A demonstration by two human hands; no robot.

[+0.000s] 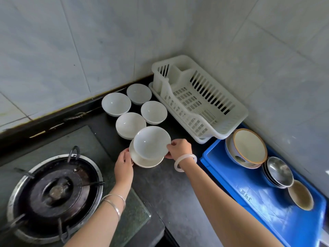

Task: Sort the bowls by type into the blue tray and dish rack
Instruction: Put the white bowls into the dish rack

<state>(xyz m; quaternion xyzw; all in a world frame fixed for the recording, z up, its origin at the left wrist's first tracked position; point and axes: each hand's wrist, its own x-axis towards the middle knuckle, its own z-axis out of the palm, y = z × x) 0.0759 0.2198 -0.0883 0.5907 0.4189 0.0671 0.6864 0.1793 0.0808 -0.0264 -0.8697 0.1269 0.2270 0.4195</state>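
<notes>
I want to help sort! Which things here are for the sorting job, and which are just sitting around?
For the job:
white bowls
lifted white bowl
cream bowl under it
dish rack
blue tray
bowls in the tray

Just sitting around:
gas burner
bracelets

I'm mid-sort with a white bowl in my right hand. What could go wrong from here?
1. The right hand pinches the lifted white ceramic bowl only at its rim, so it could slip onto the cream bowl steadied by the left hand.
2. Four white bowls sit crowded just behind, so a swing toward the empty white plastic dish rack might clip them.
3. In the blue plastic tray, bowls lean on edge and may topple if bumped.
</notes>
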